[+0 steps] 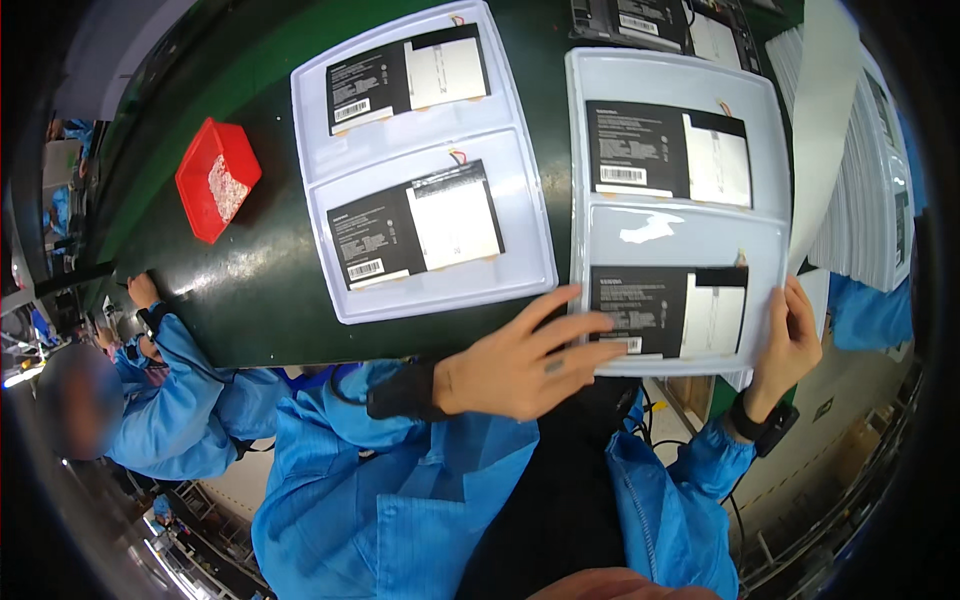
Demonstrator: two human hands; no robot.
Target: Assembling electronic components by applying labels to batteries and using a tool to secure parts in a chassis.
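A white plastic tray (684, 222) with two compartments is in front of me on the right, overlapping the bench's near edge. Each compartment carries a flat battery pack, black on one side and white on the other: a far pack (640, 150) and a near pack (650, 310), with short coloured wires at the top. My left hand (525, 360) reaches over the tray's near left corner, fingers spread and stretched across the near pack's lower left part. On the opposite side my right hand (788, 340) grips the tray's near right edge, fingers bent around it.
Another white tray (420, 150) with two similar packs lies to the left on the green bench (270, 290). Further left sits a red bin (205, 190) of small white pieces. Stacked trays (850, 200) stand at right. A co-worker (190, 400) is at far left.
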